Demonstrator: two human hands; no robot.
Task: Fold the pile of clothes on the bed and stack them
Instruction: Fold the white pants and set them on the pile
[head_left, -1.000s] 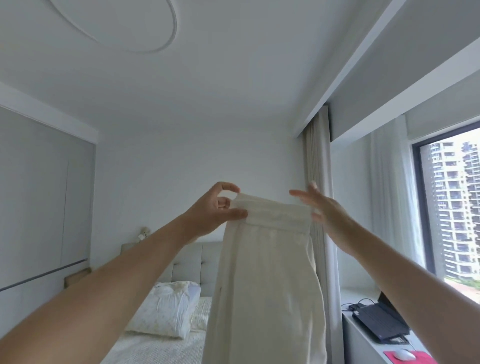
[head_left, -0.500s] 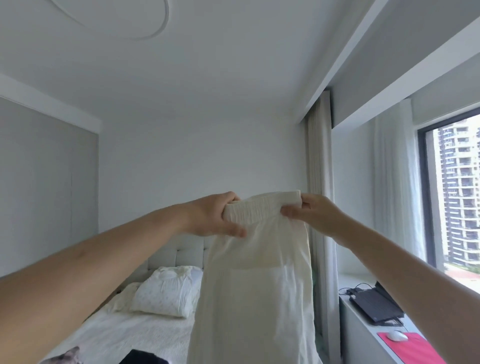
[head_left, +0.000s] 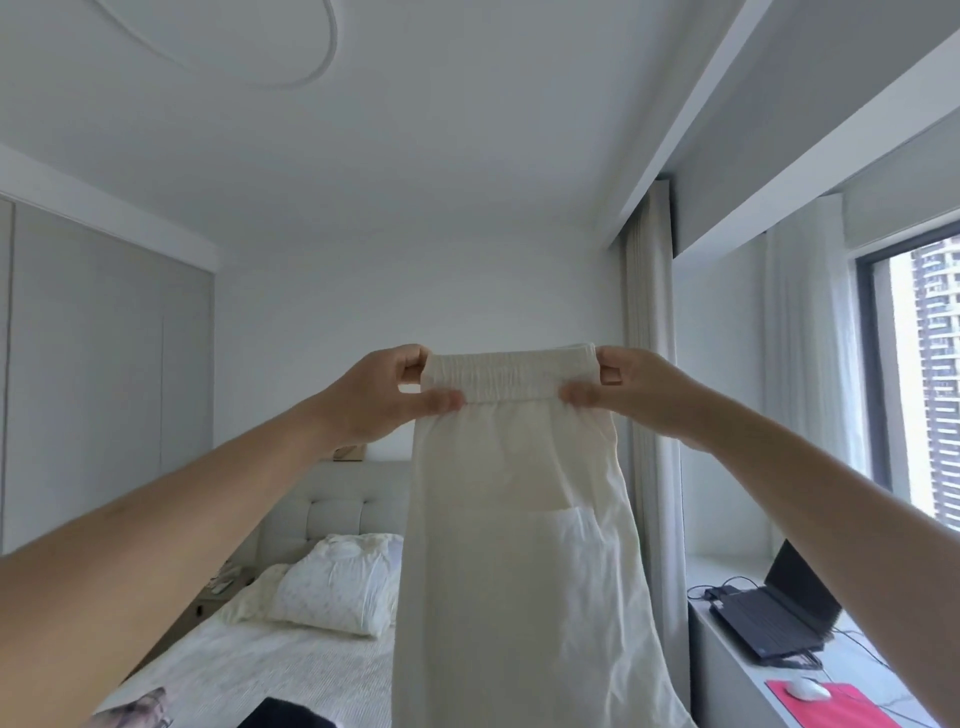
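A pair of cream trousers (head_left: 519, 545) with an elastic waistband hangs in the air in front of me, held up at arm's length. My left hand (head_left: 384, 395) pinches the waistband's left end. At the right end my right hand (head_left: 634, 389) pinches it too, so the band is stretched flat between them. A patch pocket shows on the hanging cloth. Below lies the bed (head_left: 291, 670), with a dark garment (head_left: 283, 716) and a patterned one (head_left: 137, 712) at the frame's bottom edge.
Two pillows (head_left: 332, 587) lean at the padded headboard (head_left: 337, 499). A window-side desk (head_left: 852, 675) on the right carries a black laptop (head_left: 769, 618), a red mouse pad (head_left: 831, 701) and a white mouse (head_left: 807, 689). Curtains (head_left: 649, 415) hang beyond the trousers. Wardrobe doors (head_left: 104, 364) line the left wall.
My right hand, open one second ago, has closed on the waistband. Both hands moved apart and stretched the band flat. The view tilted down, showing more bed.
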